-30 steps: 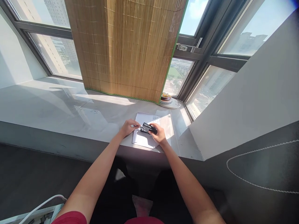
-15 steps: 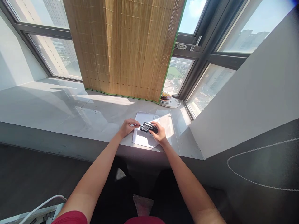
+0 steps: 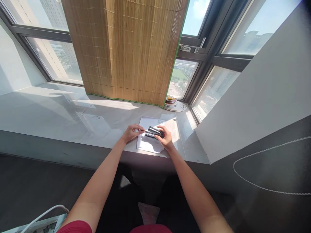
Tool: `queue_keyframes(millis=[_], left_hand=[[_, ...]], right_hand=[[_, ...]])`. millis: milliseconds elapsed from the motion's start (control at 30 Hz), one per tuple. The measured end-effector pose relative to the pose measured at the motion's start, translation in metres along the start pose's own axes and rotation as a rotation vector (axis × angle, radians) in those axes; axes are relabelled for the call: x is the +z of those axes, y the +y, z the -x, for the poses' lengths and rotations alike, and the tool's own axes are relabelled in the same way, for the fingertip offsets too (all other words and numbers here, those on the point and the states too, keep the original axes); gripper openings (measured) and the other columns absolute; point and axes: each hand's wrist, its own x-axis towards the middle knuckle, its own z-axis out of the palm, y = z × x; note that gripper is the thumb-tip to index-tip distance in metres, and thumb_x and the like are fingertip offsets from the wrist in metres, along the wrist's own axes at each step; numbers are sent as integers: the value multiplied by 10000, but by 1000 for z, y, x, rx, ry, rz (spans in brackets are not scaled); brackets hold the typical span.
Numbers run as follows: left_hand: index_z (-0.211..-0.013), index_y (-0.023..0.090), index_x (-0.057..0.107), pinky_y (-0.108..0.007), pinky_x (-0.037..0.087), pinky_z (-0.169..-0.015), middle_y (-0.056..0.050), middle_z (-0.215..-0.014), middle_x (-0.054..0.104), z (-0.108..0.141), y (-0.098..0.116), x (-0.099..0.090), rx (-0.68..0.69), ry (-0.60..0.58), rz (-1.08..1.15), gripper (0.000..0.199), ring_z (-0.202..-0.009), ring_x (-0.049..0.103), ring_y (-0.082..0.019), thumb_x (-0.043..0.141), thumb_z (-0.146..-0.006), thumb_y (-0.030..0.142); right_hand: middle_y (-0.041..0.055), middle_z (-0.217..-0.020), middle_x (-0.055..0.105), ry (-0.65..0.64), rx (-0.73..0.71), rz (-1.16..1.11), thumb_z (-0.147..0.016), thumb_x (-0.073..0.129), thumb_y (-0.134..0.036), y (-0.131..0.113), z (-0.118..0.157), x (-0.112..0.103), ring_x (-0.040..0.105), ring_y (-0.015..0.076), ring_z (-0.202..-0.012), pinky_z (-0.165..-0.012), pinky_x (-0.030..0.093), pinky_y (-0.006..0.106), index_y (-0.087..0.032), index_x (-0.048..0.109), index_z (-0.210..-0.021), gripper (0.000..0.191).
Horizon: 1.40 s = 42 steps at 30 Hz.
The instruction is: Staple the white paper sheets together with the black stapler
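Note:
A black stapler (image 3: 155,130) sits over white paper sheets (image 3: 149,146) on the ledge, its top arm lifted away from its base. My right hand (image 3: 166,138) is closed around the stapler's right end, thumb low and fingers at the top. At the stapler's left end, my left hand (image 3: 132,132) has thumb and forefinger pinched together. A thin, shiny piece runs from that pinch toward the gap in the stapler; whether it is loose or part of the stapler, I cannot tell.
Behind the hands hangs a bamboo blind (image 3: 126,51) with a green edge. A stack of round plates or discs (image 3: 174,105) stands in the window corner. The pale ledge (image 3: 60,113) runs left. A white beaded cord (image 3: 245,179) loops at the right.
The view has shifted slightly. Both hands stay at the stapler with nearly the same grip. The shiny piece by my left fingertips now sits a little differently in the stapler's gap.

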Motion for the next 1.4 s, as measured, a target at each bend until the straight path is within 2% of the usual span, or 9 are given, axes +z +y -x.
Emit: queue_keyframes(millis=[200,300,600,733,833,933,1067,1267,1400], left_hand=[[-943,269,889,-375,589,-832,-76,-1009,860,0,-4,0,-11,-15,18,245,-995,761,-265,816,-927,502],[-941,269,885,-371,594,-817,-72,-1004,859,1,-4,0,3,-11,-18,245,-978,752,-260,801,-941,499],[-946,253,868,-432,589,-913,-84,-1014,857,1,2,6,172,5,-106,267,-963,721,-265,738,-1011,477],[-949,249,829,-411,560,-882,-80,-1101,850,0,1,4,116,93,-99,253,-1024,706,-259,729,-1013,473],[-968,241,787,-364,515,-798,-72,-1173,835,-1,-2,3,25,162,-111,239,-954,669,-225,681,-1036,444],[-946,237,778,-353,502,-802,-60,-1068,830,-2,-4,3,-23,116,-136,208,-878,621,-208,677,-1028,400],[-929,244,792,-357,519,-860,-54,-1054,832,-1,-4,4,23,31,-122,133,-948,635,-223,733,-982,351],[-956,245,847,-314,489,-721,-63,-1045,843,2,1,3,-17,-70,-83,125,-997,675,-239,776,-937,347],[-963,245,853,-321,489,-771,-55,-1037,841,1,-1,3,-13,-111,-55,130,-973,690,-222,782,-938,351]], right_hand=[[53,-998,767,78,49,-81,-820,889,-413,-1,2,-2,744,252,-902,-815,643,407,-251,687,-1222,478],[58,-1017,769,78,62,-88,-806,896,-412,0,2,-2,747,263,-942,-820,647,408,-246,703,-1207,475],[59,-1001,773,52,61,-62,-807,881,-402,2,1,-1,740,257,-940,-822,625,387,-236,722,-1186,444],[63,-1021,777,54,69,-58,-812,881,-432,0,1,-1,740,256,-962,-837,625,382,-232,710,-1192,462],[62,-1018,774,48,65,-64,-814,881,-431,-1,0,-1,739,250,-954,-839,621,379,-232,714,-1184,452],[61,-1007,776,39,79,-75,-805,886,-432,-1,0,-1,738,250,-923,-835,624,397,-239,710,-1176,454],[64,-1004,784,36,89,-75,-801,890,-398,-1,-1,-1,742,260,-932,-833,627,410,-253,708,-1168,435],[48,-995,798,2,83,-54,-803,885,-357,-3,-1,0,741,243,-916,-835,623,397,-264,711,-1150,400],[35,-971,794,0,90,-59,-788,883,-348,-4,-1,-1,740,241,-916,-832,621,389,-266,713,-1127,389]])
